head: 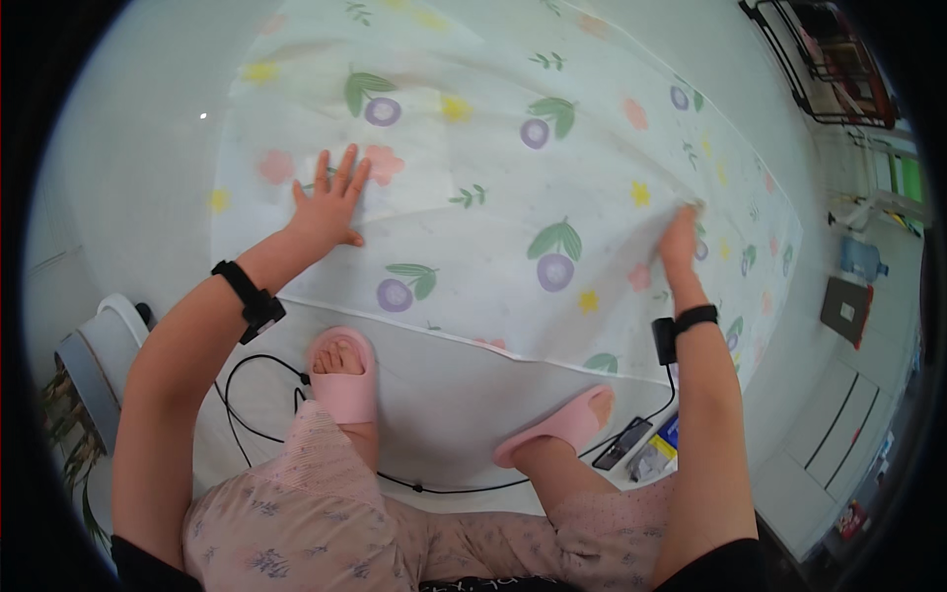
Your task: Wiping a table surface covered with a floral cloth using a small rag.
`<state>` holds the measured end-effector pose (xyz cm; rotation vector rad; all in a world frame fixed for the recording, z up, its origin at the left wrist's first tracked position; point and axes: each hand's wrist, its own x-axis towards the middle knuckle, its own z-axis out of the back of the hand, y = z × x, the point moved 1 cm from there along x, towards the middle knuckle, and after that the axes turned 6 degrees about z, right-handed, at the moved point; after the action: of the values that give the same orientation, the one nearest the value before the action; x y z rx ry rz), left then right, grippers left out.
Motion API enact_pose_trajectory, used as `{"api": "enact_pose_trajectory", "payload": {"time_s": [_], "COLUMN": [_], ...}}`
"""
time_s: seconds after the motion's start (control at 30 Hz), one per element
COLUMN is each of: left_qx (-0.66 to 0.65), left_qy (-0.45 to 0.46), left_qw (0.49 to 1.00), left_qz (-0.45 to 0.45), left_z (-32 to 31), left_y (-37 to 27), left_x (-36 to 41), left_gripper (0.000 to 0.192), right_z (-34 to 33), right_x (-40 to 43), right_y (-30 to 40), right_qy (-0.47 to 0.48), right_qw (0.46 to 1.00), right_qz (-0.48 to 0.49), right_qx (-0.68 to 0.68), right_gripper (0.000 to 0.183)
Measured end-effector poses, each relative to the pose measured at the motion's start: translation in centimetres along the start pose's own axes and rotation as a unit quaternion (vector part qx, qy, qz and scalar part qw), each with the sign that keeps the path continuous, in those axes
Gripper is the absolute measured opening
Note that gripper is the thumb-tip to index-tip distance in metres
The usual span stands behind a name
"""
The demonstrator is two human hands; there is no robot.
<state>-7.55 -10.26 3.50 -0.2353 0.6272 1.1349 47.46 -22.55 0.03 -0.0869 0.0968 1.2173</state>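
Note:
A white sheet printed with flowers and leaves (pixel 503 244) lies spread over the floor before me, slightly creased. My left hand (pixel 329 200) rests flat on its left part with fingers apart, beside a pink printed flower. On the right, my right hand (pixel 679 233) has its fingers drawn together at the sheet, where creases run out from the fingertips; whether cloth is pinched between them is hard to tell. Black straps with small dark devices sit on both wrists.
Pink slippers (pixel 344 385) are on my feet near the sheet's edge. A black cable (pixel 459 490) runs across the floor by them. A phone (pixel 621 444) and a small package lie at right. A white round-edged object (pixel 111 333) stands left; a black metal rack (pixel 814 74) is far right.

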Motion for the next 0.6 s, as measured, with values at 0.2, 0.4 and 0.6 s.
{"api": "enact_pose_trajectory", "payload": {"time_s": [0.2, 0.4, 0.6], "left_qx": [0.014, 0.001, -0.064], "left_qy": [0.006, 0.001, -0.036], "left_qw": [1.000, 1.000, 0.994], "left_qz": [0.003, -0.017, -0.078], "left_z": [-0.1, -0.1, 1.6], "left_y": [0.7, 1.1, 1.0], "left_x": [-0.6, -0.9, -1.5], "left_gripper": [0.125, 0.125, 0.095], "right_z": [2.4, 3.3, -0.5], "right_x": [-1.4, -4.9, 2.3], "right_y": [19.9, 32.8, 16.0], "right_qy": [-0.088, 0.005, -0.083], "right_qw": [0.918, 0.820, 0.963], "right_qz": [0.305, 0.512, 0.237], "right_qx": [0.239, 0.254, 0.097], "right_gripper": [0.045, 0.033, 0.049]}}
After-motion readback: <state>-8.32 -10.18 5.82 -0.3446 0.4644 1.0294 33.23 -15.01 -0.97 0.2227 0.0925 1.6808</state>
